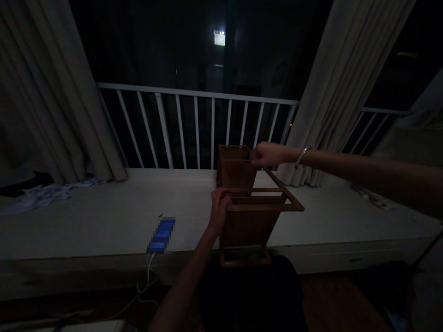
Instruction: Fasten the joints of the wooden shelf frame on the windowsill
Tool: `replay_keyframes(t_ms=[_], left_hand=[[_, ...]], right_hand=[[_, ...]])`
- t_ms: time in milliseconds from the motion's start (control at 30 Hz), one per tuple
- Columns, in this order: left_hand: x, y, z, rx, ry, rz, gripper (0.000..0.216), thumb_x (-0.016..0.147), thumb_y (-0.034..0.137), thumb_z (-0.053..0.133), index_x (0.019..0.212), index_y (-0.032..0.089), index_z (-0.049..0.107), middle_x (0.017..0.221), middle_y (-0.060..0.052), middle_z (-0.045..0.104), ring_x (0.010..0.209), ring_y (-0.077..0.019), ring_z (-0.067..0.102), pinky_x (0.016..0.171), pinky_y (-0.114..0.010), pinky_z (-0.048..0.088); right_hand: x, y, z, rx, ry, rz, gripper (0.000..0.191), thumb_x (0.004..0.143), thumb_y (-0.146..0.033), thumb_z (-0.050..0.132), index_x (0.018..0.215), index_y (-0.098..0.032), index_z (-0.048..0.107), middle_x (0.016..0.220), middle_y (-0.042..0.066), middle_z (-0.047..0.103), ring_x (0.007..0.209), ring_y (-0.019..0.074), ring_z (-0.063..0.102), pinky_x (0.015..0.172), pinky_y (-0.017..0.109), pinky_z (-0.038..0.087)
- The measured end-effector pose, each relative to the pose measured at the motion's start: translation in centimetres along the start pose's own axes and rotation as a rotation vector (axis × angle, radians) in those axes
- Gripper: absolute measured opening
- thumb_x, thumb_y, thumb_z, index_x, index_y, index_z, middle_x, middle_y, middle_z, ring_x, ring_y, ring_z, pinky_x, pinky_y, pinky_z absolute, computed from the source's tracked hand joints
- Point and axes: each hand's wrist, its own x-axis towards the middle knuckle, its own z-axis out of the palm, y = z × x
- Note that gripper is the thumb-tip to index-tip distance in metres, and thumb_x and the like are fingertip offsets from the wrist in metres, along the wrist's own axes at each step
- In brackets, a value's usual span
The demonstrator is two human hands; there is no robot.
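Observation:
A brown wooden rack [251,226] with slatted rails along its top and solid panels below stands in front of me; its exact kind is hard to make out in the dim light. My left hand [219,203] has its fingers curled over the near left corner of the top frame. Farther back, my right hand [266,153] is closed at the frame's upper right side, with a silver bangle [303,157] on the wrist. Whether the right fingers pinch something small there is hidden. The rack's near foot rests close to my dark-clothed lap.
The rack stands by a white window ledge [173,189]. A lit phone [161,235] with a white cable [148,272] lies on it to the left. Crumpled papers [44,196] are farther left. Behind are a white railing [197,93] and curtains [332,83].

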Motion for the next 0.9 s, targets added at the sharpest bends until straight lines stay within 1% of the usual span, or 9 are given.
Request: replay_keyframes(t_ms=[133, 267, 367, 467, 567, 600, 667, 800, 900], left_hand=[[-0.2, 0.1, -0.2, 0.018, -0.008, 0.003, 0.024, 0.081, 0.027, 0.038, 0.099, 0.021, 0.053, 0.112, -0.005, 0.042, 0.113, -0.0175, 0.037, 0.098, -0.035, 0.028], [-0.1, 0.4, -0.4, 0.046, -0.009, -0.014, 0.024, 0.08, 0.026, 0.038, 0.098, 0.022, 0.054, 0.111, -0.004, 0.044, 0.111, -0.0172, 0.039, 0.097, -0.035, 0.029], [0.5, 1.1, -1.0, 0.071, -0.082, -0.109, 0.027, 0.078, 0.023, 0.039, 0.1, 0.023, 0.054, 0.105, -0.003, 0.049, 0.104, -0.018, 0.043, 0.093, -0.037, 0.032], [1.2, 2.3, -1.9, 0.232, -0.164, -0.135, 0.027, 0.074, 0.022, 0.044, 0.096, 0.025, 0.058, 0.1, -0.004, 0.051, 0.102, -0.0205, 0.043, 0.092, -0.04, 0.03], [1.0, 4.3, -2.1, 0.483, -0.09, -0.027, 0.031, 0.07, 0.023, 0.05, 0.101, 0.025, 0.056, 0.111, -0.006, 0.046, 0.11, -0.0257, 0.037, 0.094, -0.046, 0.026], [0.7, 5.2, -1.9, 0.554, -0.053, 0.03, 0.036, 0.07, 0.024, 0.052, 0.106, 0.024, 0.053, 0.118, -0.008, 0.042, 0.115, -0.0279, 0.033, 0.095, -0.048, 0.023], [-0.1, 7.0, -0.8, 0.63, -0.074, 0.17, 0.045, 0.071, 0.023, 0.051, 0.115, 0.021, 0.046, 0.127, -0.011, 0.035, 0.12, -0.0293, 0.027, 0.097, -0.05, 0.02], [-2.2, 9.4, 3.1, 0.62, -0.349, 0.353, 0.043, 0.078, 0.028, 0.046, 0.12, 0.021, 0.042, 0.124, -0.011, 0.042, 0.117, -0.0265, 0.034, 0.097, -0.043, 0.024], [-3.1, 9.2, 6.2, 0.66, -0.443, 0.396, 0.045, 0.08, 0.036, 0.045, 0.122, 0.02, 0.039, 0.121, -0.013, 0.045, 0.112, -0.0264, 0.039, 0.092, -0.041, 0.029]], right_hand=[[-2.8, 1.7, 3.4, 0.083, -0.147, 0.089, 0.025, 0.07, -0.033, 0.049, 0.06, -0.013, 0.061, 0.053, 0.001, 0.055, 0.05, 0.0106, 0.048, 0.051, 0.024, 0.032], [-5.1, 3.2, 5.3, 0.22, -0.096, 0.195, 0.036, 0.072, -0.044, 0.045, 0.06, -0.014, 0.06, 0.053, 0.002, 0.055, 0.05, 0.0113, 0.048, 0.05, 0.025, 0.034], [-6.5, 4.5, 6.4, 0.301, -0.046, 0.26, 0.035, 0.07, -0.048, 0.049, 0.065, -0.015, 0.06, 0.057, 0.002, 0.055, 0.052, 0.0116, 0.048, 0.05, 0.024, 0.034], [-7.5, 5.9, 7.6, 0.365, 0.011, 0.267, 0.025, 0.069, -0.039, 0.053, 0.073, -0.015, 0.06, 0.068, 0.004, 0.059, 0.062, 0.0132, 0.052, 0.057, 0.025, 0.039], [-8.0, 7.1, 8.9, 0.417, 0.053, 0.201, 0.02, 0.069, -0.024, 0.05, 0.084, -0.016, 0.061, 0.081, 0.004, 0.062, 0.072, 0.0143, 0.055, 0.066, 0.025, 0.042], [-8.1, 7.3, 9.3, 0.425, 0.076, 0.179, 0.022, 0.068, -0.021, 0.048, 0.085, -0.016, 0.061, 0.084, 0.004, 0.062, 0.075, 0.0146, 0.055, 0.069, 0.026, 0.043], [-8.1, 7.8, 9.9, 0.427, 0.134, 0.176, 0.023, 0.068, -0.017, 0.046, 0.086, -0.016, 0.061, 0.086, 0.005, 0.062, 0.079, 0.0156, 0.055, 0.073, 0.027, 0.043], [-7.6, 8.1, 10.8, 0.42, 0.214, 0.228, 0.023, 0.069, -0.016, 0.044, 0.083, -0.017, 0.062, 0.087, 0.004, 0.061, 0.083, 0.0174, 0.055, 0.078, 0.03, 0.042], [-7.1, 8.4, 11.3, 0.451, 0.209, 0.184, 0.024, 0.068, -0.012, 0.043, 0.081, -0.017, 0.062, 0.087, 0.003, 0.061, 0.084, 0.0167, 0.054, 0.081, 0.03, 0.041]])
